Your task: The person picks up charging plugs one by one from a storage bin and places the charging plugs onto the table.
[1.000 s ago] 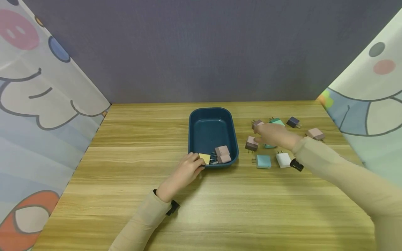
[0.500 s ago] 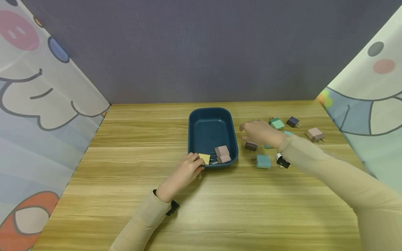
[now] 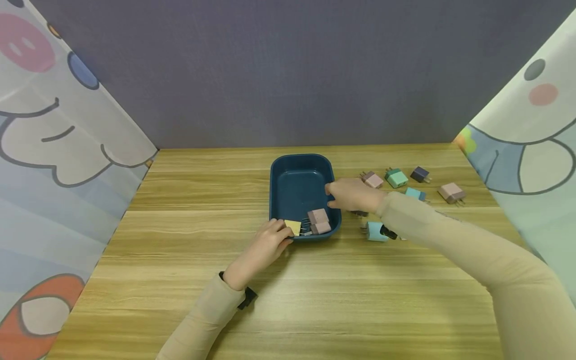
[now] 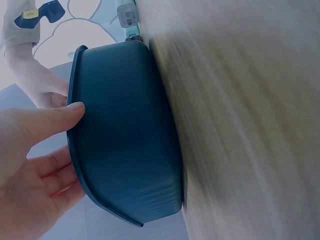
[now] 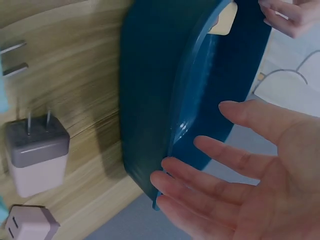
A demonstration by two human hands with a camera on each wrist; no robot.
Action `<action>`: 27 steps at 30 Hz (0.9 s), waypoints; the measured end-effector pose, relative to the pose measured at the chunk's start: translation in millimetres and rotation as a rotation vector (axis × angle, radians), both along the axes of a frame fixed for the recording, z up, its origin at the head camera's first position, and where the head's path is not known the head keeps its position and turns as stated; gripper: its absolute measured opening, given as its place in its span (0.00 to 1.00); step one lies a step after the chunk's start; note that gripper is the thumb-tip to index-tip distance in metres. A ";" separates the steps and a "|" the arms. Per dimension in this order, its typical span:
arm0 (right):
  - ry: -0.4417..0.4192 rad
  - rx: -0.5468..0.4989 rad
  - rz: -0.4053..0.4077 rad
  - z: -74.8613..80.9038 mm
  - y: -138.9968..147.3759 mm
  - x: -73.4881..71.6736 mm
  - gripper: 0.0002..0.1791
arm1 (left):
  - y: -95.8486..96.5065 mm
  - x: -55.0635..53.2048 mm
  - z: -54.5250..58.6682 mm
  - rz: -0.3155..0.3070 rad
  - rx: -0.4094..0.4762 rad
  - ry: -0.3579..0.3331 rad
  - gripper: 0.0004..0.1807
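Observation:
A dark blue plastic bin (image 3: 297, 190) stands on the table in the head view. Inside its near end lie a yellow charger plug (image 3: 293, 227) and two pinkish charger plugs (image 3: 318, 216). My left hand (image 3: 266, 242) grips the bin's near-left rim; in the left wrist view the thumb lies outside and the fingers inside. Over the bin's right rim is my right hand (image 3: 355, 195), its fingers loosely spread and holding nothing in the right wrist view (image 5: 250, 170). A pink and grey charger plug (image 5: 37, 155) lies on the table beside the bin, mostly hidden by that hand in the head view.
Right of the bin lie several charger plugs: a pink one (image 3: 371, 179), a green one (image 3: 396, 177), a dark blue one (image 3: 420, 174), a light blue one (image 3: 415, 194), another pink one (image 3: 452, 193) and a light blue one (image 3: 376, 231). A grey panel (image 3: 288, 75) stands behind the table.
My right hand has moved left from above the loose charger plugs to the bin's right rim. My left hand and the bin have stayed in place.

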State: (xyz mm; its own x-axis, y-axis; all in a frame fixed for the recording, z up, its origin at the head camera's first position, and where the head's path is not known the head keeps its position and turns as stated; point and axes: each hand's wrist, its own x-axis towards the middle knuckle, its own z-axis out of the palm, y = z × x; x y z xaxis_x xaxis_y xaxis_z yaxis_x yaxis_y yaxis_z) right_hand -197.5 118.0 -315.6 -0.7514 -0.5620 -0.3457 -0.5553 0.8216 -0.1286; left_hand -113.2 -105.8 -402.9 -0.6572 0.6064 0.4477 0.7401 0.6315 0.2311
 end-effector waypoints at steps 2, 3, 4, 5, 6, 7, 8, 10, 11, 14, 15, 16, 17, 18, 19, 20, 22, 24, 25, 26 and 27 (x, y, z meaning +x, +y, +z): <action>-0.008 0.014 0.003 -0.3 -3.0 -1.6 0.20 | 0.0 -0.1 -0.3 0.001 -0.001 0.001 0.04; -0.012 0.014 0.004 0.0 -4.6 -2.2 0.20 | 0.0 -0.2 -0.5 0.001 -0.002 0.001 0.04; -0.016 0.017 0.004 0.4 -6.3 -2.7 0.19 | -0.1 -0.1 -0.5 0.002 -0.003 0.002 0.04; -0.016 0.021 0.007 0.3 -8.0 -3.4 0.19 | -0.1 -0.1 -0.5 0.001 -0.004 0.001 0.04; -0.015 0.022 0.014 0.7 -9.8 -3.8 0.19 | -0.2 -0.1 -0.3 0.000 -0.005 0.002 0.04; -0.019 0.024 0.017 0.6 -11.6 -4.1 0.19 | -0.2 -0.1 -0.1 -0.002 -0.005 0.002 0.04; -0.022 0.027 0.023 0.8 -13.6 -4.0 0.19 | -0.2 0.0 0.1 -0.004 -0.004 0.003 0.04; -0.034 0.036 0.031 0.4 -17.9 -4.0 0.19 | -0.3 0.0 0.4 -0.008 -0.001 0.006 0.05; -0.041 0.042 0.032 0.0 -20.3 -4.0 0.19 | -0.3 0.0 0.7 -0.010 0.001 0.007 0.05; -0.065 0.061 0.028 -1.4 -27.9 -4.1 0.19 | -0.4 0.1 1.3 -0.013 0.002 0.005 0.05; -0.074 0.068 0.026 -2.0 -30.6 -4.4 0.19 | -0.3 0.0 1.2 -0.013 0.001 0.003 0.05; -0.081 0.076 0.027 -2.6 -33.0 -4.7 0.19 | -0.3 0.1 1.4 -0.013 0.001 0.000 0.04; -0.085 0.084 0.028 -3.2 -35.2 -5.0 0.19 | -0.2 0.2 1.4 -0.013 -0.001 -0.001 0.04; -0.094 0.088 0.030 -3.9 -37.2 -5.5 0.19 | -0.3 0.3 1.3 -0.014 -0.002 -0.003 0.04; -0.105 0.093 0.029 -4.5 -39.0 -6.1 0.19 | -0.4 0.4 1.4 -0.013 -0.003 -0.003 0.04; -0.112 0.098 0.032 -5.1 -40.8 -6.6 0.18 | -0.5 0.5 1.5 -0.014 -0.003 -0.001 0.04; -0.143 0.103 0.021 -7.1 -44.0 -8.4 0.18 | -0.7 0.7 1.7 -0.014 0.000 0.002 0.05; -0.169 0.105 0.014 -9.6 -47.0 -10.9 0.16 | -1.0 0.7 1.7 -0.014 0.001 0.007 0.05; -0.181 0.104 0.008 -10.8 -48.3 -12.2 0.15 | -1.0 0.6 1.6 -0.014 0.001 0.011 0.05; -0.189 0.101 0.007 -12.2 -49.8 -13.5 0.14 | -1.0 0.4 1.3 -0.013 0.003 0.013 0.05; -0.198 0.096 0.002 -13.5 -51.1 -14.9 0.13 | -1.1 0.4 1.2 -0.012 0.004 0.015 0.05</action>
State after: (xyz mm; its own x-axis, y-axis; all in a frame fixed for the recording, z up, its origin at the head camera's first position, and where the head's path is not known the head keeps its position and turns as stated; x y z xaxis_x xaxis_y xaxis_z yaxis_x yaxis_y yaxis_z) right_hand -212.4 66.9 -329.1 -0.6622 -0.5209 -0.5386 -0.5289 0.8341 -0.1563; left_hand -112.8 -106.9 -401.6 -0.6430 0.6126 0.4596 0.7511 0.6215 0.2226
